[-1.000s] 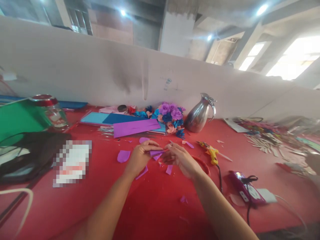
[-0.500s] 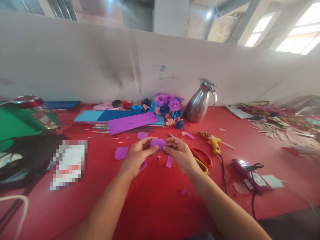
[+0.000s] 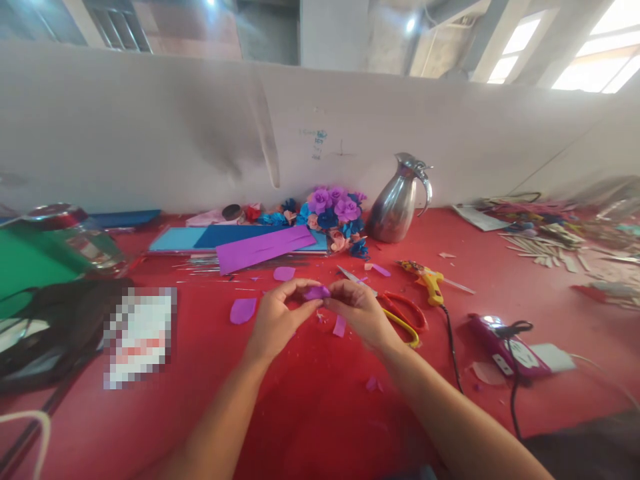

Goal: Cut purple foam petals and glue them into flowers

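Between my two hands is a small purple paper petal [image 3: 317,293], curled and partly hidden by the fingers. My left hand [image 3: 280,313] pinches its left side between thumb and fingers. At the other side, my right hand [image 3: 357,307] grips it the same way. Loose cut petals lie nearby: one purple paper petal [image 3: 243,311] left of my left hand and another purple petal [image 3: 284,273] just beyond it. A purple paper scrap [image 3: 339,326] rests below my right hand. Scissors [image 3: 407,317] with red and yellow handles lie right of that hand.
A yellow glue gun [image 3: 431,285] and a magenta power strip [image 3: 510,347] with cords lie to the right. Behind are a purple paper strip [image 3: 265,249], a bunch of paper flowers [image 3: 336,210] and a steel jug [image 3: 397,200]. Thin sticks [image 3: 543,247] are piled at far right.
The petal was facing me broad and fairly flat; now it is curled and looks narrower. Both hands have stayed nearly in place, with the fingers closing in over it.
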Tool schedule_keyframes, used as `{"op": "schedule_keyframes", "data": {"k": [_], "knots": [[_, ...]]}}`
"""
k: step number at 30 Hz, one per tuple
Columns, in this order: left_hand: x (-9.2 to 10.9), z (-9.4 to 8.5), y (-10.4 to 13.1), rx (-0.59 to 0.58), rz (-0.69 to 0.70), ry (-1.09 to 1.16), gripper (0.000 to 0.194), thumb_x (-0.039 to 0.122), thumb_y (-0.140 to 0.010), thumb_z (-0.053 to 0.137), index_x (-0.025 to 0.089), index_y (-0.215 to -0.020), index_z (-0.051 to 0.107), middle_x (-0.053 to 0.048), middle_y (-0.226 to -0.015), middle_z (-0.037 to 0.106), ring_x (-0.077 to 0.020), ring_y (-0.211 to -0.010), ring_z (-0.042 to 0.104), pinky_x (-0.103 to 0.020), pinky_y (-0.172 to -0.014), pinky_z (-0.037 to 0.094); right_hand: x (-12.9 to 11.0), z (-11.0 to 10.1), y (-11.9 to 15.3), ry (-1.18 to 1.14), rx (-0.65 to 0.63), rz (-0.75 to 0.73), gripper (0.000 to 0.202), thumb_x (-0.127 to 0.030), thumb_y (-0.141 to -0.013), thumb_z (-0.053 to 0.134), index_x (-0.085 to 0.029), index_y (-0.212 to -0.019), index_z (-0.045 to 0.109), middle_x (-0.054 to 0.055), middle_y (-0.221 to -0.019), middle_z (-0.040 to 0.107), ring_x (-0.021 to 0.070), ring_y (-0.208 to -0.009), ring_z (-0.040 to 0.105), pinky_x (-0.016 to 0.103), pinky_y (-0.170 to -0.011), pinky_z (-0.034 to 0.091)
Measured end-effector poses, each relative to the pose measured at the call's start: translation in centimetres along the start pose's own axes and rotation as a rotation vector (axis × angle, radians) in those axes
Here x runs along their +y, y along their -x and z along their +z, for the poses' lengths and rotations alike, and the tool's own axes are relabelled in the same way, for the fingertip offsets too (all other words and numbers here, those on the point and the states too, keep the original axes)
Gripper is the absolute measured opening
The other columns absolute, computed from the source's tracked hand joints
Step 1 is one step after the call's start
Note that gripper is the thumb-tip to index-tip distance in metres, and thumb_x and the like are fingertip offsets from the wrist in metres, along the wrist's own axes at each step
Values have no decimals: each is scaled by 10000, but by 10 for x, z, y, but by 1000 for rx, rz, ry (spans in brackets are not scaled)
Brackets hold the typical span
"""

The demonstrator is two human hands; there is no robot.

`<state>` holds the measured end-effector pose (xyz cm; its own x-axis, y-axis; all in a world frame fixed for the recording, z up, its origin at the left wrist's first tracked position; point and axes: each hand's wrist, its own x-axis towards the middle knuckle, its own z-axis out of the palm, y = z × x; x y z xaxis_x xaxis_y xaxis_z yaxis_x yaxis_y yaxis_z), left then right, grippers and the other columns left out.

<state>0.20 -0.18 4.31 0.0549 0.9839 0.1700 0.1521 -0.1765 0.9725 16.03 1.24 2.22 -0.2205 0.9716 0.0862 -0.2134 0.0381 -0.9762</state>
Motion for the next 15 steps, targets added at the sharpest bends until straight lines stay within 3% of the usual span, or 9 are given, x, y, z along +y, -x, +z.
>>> {"op": "schedule_keyframes", "data": {"k": [11, 15], "knots": [[3, -2, 3, 51, -23, 33, 165, 293, -625, 773, 208, -749, 704, 0, -761, 706, -165, -757, 640, -282, -748, 501, -3, 1, 0, -262, -9, 65, 237, -250, -572, 821, -197, -710, 636, -31, -675, 667, 104, -640, 604, 234, -669, 469], [7, 0, 3, 60, -83, 131, 154, 304, -648, 753, 198, -756, 725, -16, -768, 719, -177, -763, 646, -294, -759, 504, -3, 0, 2, -351, -58, 182, 251, -250, -580, 824, -187, -737, 638, -19, -707, 674, 106, -657, 616, 239, -684, 487]]}}
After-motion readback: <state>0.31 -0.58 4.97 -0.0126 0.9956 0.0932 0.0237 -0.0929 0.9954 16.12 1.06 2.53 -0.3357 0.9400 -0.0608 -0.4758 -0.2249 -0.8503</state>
